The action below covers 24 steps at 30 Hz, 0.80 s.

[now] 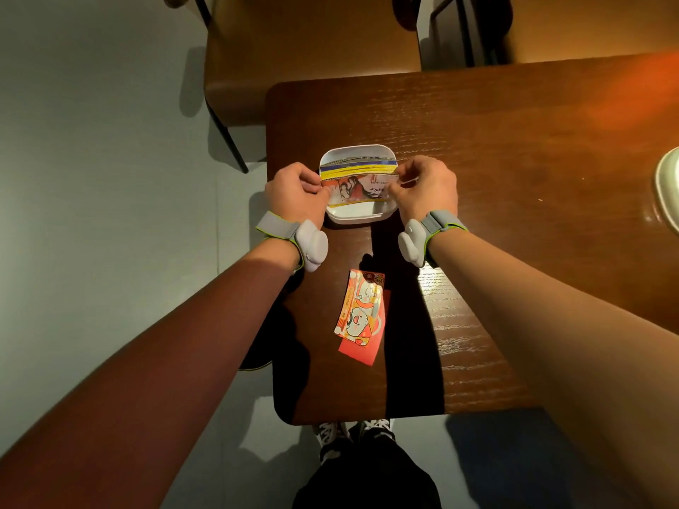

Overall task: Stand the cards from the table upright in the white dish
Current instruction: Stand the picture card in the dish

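over dark table (477, 141), both hands' fingers (323, 191) pinch cards (358, 185) upright in white dish (352, 216).

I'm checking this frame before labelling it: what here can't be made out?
- How many cards stand in the white dish: head view, edges overlap and both hands cover the ends.
- Front card's small print: too small and blurred.
- Red card on the table: mostly hidden under the cartoon card.
- Pale object: cut off by the right edge.
- Left hand and right hand fingertips: hidden behind the cards.
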Motion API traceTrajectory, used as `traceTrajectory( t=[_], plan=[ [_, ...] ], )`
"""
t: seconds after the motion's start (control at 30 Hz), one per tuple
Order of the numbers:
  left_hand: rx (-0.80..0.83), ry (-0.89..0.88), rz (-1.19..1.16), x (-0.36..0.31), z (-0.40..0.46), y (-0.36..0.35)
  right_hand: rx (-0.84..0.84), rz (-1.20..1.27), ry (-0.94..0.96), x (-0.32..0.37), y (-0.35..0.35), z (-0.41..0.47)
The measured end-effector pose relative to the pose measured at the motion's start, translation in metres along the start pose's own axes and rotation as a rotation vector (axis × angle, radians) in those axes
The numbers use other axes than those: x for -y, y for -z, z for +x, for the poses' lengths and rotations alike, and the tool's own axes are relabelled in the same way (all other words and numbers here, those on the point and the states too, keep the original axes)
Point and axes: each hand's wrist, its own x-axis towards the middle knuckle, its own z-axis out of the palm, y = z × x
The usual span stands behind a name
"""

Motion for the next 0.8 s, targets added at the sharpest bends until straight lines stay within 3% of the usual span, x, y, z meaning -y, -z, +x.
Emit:
traceTrajectory(
  t=[0.4, 0.8],
  plan=[
    [-0.016, 0.050, 0.032, 0.002, 0.002, -0.012, 0.039, -0.099, 0.006, 0.001, -0.004, -0.001],
    [-0.007, 0.084, -0.037, 0.006, -0.018, 0.000, -0.047, 0.070, 0.028, -0.009, -0.006, -0.020]
  ],
)
